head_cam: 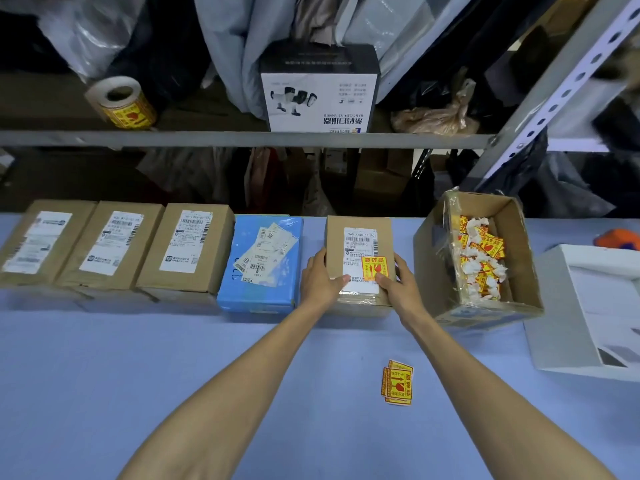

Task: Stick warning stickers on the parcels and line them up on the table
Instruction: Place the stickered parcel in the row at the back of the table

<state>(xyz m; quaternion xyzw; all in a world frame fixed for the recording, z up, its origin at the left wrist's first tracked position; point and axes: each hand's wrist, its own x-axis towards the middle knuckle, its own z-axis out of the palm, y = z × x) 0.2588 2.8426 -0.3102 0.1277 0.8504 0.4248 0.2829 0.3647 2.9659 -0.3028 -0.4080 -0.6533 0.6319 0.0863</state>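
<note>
Holding the brown parcel (360, 237) between both hands, I have my left hand (320, 277) gripping its left edge and my right hand (398, 284) gripping its right edge, with both thumbs on top beside the yellow warning sticker (374, 268). The parcel sits at the far side of the table (138, 358), just right of the blue parcel (259, 271), with a gap between them. To do this well, I would slide it left to close that gap, square its near edge with the row, and steer clear of the open carton (519, 299) on the right.
</note>
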